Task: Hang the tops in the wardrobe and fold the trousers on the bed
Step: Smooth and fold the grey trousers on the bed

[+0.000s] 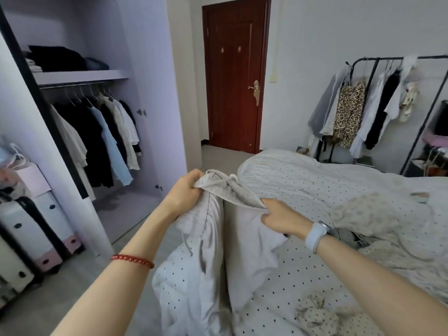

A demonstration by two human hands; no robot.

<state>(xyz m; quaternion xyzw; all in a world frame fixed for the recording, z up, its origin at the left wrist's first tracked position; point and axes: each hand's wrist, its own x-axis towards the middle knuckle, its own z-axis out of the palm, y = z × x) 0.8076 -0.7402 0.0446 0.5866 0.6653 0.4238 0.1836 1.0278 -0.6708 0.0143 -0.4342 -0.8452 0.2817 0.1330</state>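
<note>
With both hands, left [185,190] & right [281,215], pinching the trousers' [218,214] waistband, legs hanging at the bed [303,190] edge, it's prob the fold step; next: lay flat, legs together.

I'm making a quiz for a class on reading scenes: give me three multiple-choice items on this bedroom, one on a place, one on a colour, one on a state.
1. Where do the trousers hang?
A. over the bed's edge
B. in the wardrobe
C. on the rack

2. What colour is the door?
A. white
B. dark red-brown
C. blue

3. How are the trousers held?
A. by one hand
B. by no hand
C. by both hands at the waistband

Answers: 1 A, the legs drape down beside the bed; 2 B, its panels are red-brown; 3 C, the left hand and right hand each grip the waistband.
</note>
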